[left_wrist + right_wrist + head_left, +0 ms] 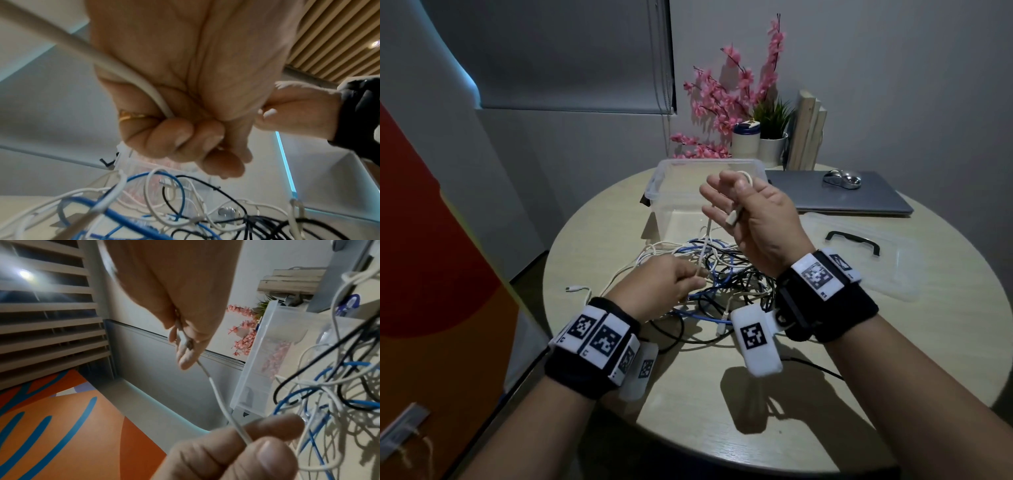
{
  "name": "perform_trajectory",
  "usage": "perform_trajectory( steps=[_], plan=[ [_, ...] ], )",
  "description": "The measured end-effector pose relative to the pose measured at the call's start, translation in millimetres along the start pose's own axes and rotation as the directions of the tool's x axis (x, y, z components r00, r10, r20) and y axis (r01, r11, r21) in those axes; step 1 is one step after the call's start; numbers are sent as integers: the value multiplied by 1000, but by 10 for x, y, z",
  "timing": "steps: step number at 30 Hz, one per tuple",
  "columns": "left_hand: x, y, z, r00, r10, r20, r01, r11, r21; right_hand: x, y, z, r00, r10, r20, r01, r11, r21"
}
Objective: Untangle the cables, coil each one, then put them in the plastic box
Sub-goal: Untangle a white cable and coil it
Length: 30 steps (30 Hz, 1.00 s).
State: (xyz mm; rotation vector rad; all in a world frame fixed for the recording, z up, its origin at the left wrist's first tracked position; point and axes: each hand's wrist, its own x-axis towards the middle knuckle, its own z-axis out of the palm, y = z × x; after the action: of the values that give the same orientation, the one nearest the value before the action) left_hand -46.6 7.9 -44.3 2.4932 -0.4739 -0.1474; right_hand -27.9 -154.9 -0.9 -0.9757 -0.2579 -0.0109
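Note:
A tangle of white, blue and black cables (717,274) lies on the round table (756,411), in front of the clear plastic box (664,181). My right hand (732,192) is raised over the box's near edge. It holds one white cable (707,236), looped by the thumb, with the plug (732,217) lying across the palm. From there the cable runs down to my left hand (697,279), which pinches it just above the tangle. The left wrist view shows my left fingers (170,138) curled round the white cable (131,74). In the right wrist view the cable (224,408) stretches between both hands.
The box's clear lid (876,253) with a black handle lies at the right. Behind it are a closed laptop (859,202) with a mouse (842,178) on top. Pink flowers (726,99), a potted plant and books stand at the table's back.

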Motion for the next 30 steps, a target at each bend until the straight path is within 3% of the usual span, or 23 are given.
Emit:
perform_trajectory(
  steps=[3,4,6,7,8,11,13,18,21,24,30],
  plan=[
    [-57,31,-38,999,32,-8,-32,999,30,46,167,-17,995,-25,-96,-4,957,-289],
    [-72,33,-57,998,51,-28,-50,998,30,47,207,-31,994,-48,-93,0,888,-459],
    [-83,10,-78,990,89,-113,-90,996,-1,36,259,-57,1000,-27,-15,6,655,-755],
    [-78,-1,-81,978,102,-182,-110,993,-35,30,281,-65,1000,25,18,1,562,-827],
    [-62,-4,-92,956,115,-268,-137,988,-65,17,294,-54,996,86,33,-17,530,-848],
    [19,19,-172,842,148,-518,-214,974,-70,-33,312,19,977,198,73,-75,648,-758],
    [94,41,-257,787,164,-595,-244,968,-57,-61,300,53,982,178,61,-91,732,-675],
    [268,25,-368,733,165,-660,-287,955,-81,-110,289,34,986,147,77,-68,784,-617],
    [273,-26,-290,745,141,-652,-299,944,-137,-131,261,51,990,133,38,-101,882,-460],
    [204,-55,-152,807,108,-581,-245,956,-163,-122,203,83,993,115,36,-101,958,-269],
    [48,-66,-7,907,110,-406,-117,993,9,-93,148,159,994,112,11,-112,983,149]
  ],
)
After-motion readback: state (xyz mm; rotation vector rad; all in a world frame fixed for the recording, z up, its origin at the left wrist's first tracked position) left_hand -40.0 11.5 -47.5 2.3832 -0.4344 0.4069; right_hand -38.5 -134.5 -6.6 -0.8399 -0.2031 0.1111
